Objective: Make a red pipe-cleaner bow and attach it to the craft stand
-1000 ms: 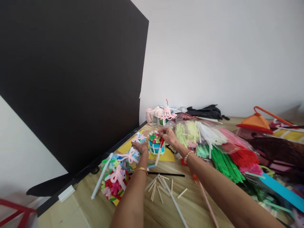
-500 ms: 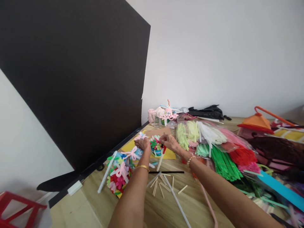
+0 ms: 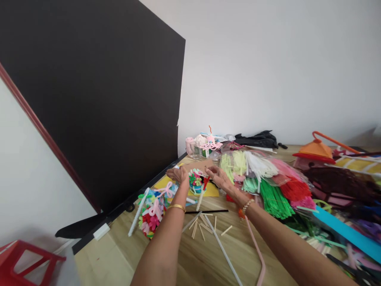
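A small blue basket covered in felt flowers and pipe cleaners (image 3: 196,182) stands on a yellow card sheet (image 3: 207,190). My left hand (image 3: 178,174) is open and empty, just left of the basket. My right hand (image 3: 218,178) is open too, with its fingers spread just right of the basket and apparently not touching it. A red and white pipe-cleaner stem (image 3: 201,197) sticks out at the basket's front. Nearer me lies a flower-decked craft piece (image 3: 151,220) in red, pink and green, with a white pipe cleaner (image 3: 138,212) beside it.
Loose wooden sticks (image 3: 198,229) and a black rod (image 3: 206,211) lie on the wooden table (image 3: 101,258). Bagged pipe cleaners (image 3: 262,178) fill the right side, beyond an orange paper roof (image 3: 315,150). A black board (image 3: 89,99) stands along the left edge.
My hands have moved apart, and the right hand has come off the basket toward the right. The view has also shifted slightly.
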`<state>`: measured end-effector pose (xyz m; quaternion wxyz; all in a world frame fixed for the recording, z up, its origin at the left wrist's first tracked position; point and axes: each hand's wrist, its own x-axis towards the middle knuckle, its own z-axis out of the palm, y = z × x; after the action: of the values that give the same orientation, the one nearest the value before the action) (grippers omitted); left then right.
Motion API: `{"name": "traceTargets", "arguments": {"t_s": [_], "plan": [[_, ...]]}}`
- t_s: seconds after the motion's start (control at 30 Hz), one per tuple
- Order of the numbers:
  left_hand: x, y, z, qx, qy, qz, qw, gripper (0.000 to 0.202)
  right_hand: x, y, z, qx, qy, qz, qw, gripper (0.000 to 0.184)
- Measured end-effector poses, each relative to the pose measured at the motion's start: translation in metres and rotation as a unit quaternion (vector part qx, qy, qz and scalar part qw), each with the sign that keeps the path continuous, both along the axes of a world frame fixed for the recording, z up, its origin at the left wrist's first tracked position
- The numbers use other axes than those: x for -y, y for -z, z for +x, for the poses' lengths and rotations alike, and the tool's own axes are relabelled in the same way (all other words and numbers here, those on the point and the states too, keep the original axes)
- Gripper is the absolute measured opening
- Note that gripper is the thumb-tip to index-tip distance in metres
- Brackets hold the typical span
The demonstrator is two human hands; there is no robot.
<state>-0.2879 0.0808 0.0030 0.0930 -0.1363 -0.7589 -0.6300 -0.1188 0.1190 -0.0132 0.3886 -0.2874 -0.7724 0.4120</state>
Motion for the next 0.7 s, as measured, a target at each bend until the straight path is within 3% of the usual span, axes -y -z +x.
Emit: {"name": "traceTargets", "arguments": {"t_s": [0.13, 0.23, 0.37, 0.43, 0.53, 0.63, 0.7], "plan": [[0.009, -0.018, 0.025, -0.038, 0.029, 0.008, 0.999, 0.042, 0.013, 0.002, 0.018, -0.040, 0.021, 0.001, 0.999, 0.028], [0.025, -0.028, 0.057, -0.085, 0.099, 0.017, 0.991, 0.051, 0.027, 0.004, 0.030, -0.070, 0.023, -0.008, 0.997, 0.024], [0.066, -0.031, 0.107, -0.138, 0.223, 0.033, 0.964, 0.031, 0.053, 0.009, 0.045, -0.110, 0.030, -0.045, 0.992, 0.024], [0.092, -0.027, 0.128, -0.141, 0.343, 0.064, 0.926, 0.027, 0.070, 0.013, 0.054, -0.129, 0.029, -0.069, 0.989, 0.026], [0.134, -0.013, 0.147, -0.086, 0.445, 0.056, 0.889, 0.025, 0.097, 0.019, 0.069, -0.148, 0.016, -0.106, 0.983, 0.023], [0.169, 0.013, 0.149, -0.017, 0.469, 0.024, 0.883, 0.024, 0.123, 0.026, 0.084, -0.140, 0.000, -0.138, 0.980, 0.022], [0.186, 0.034, 0.141, 0.054, 0.445, 0.007, 0.894, 0.027, 0.138, 0.030, 0.091, -0.127, -0.010, -0.155, 0.980, 0.023]]}}
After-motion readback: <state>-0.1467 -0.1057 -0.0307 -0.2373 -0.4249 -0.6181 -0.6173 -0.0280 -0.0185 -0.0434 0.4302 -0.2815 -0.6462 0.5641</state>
